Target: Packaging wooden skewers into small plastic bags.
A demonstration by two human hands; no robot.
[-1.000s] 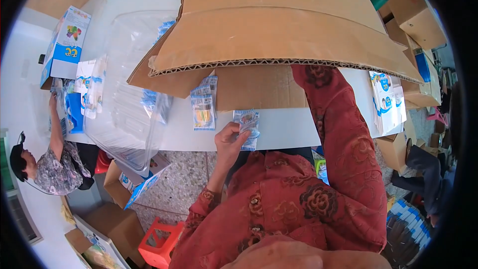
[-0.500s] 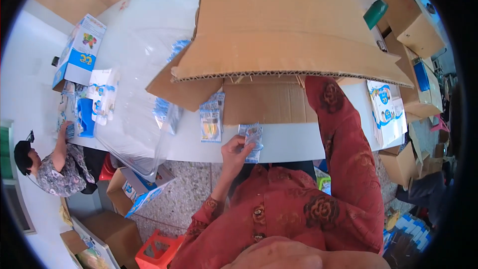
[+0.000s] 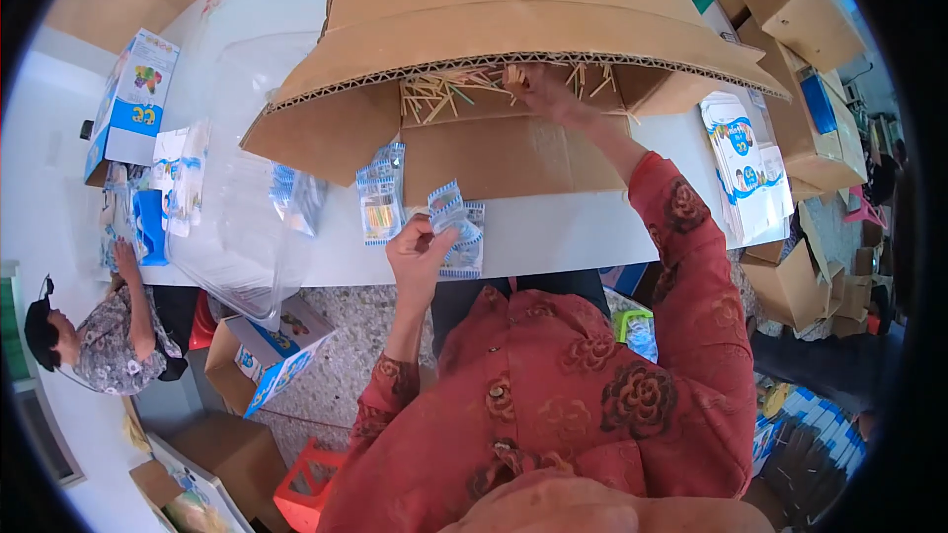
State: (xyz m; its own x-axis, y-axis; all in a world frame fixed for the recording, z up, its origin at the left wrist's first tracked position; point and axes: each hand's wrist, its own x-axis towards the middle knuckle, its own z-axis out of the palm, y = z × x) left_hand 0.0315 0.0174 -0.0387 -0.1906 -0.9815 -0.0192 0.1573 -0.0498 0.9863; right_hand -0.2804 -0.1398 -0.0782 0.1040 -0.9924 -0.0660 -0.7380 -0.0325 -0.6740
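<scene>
Between the thumb and fingers of my left hand [image 3: 418, 249] is a small clear packet [image 3: 446, 205] with blue striped ends. It is held above more such packets [image 3: 472, 249] at the table's near edge. My right hand [image 3: 553, 97] reaches into the open side of a big cardboard box [image 3: 484, 160]. Its fingers are closed round a bunch of short thin sticks [image 3: 513, 77], pale and wooden-looking. More loose sticks [image 3: 449, 89], a few of them green, lie inside the box. Left of my left hand, a filled packet [image 3: 379, 215] shows coloured sticks through its clear front.
Left of the box lie a clear plastic tray [image 3: 232, 266] and more packets [image 3: 296, 197]. A stack of printed white-and-blue cartons [image 3: 746, 163] is at the right. Another person [image 3: 118, 336] works at the far left. A red stool [image 3: 311, 484] stands on the floor.
My right hand, hidden under the box flap before, now shows at the opening with sticks in its fingers. The packet in my left hand is tilted differently. The whole view has shifted.
</scene>
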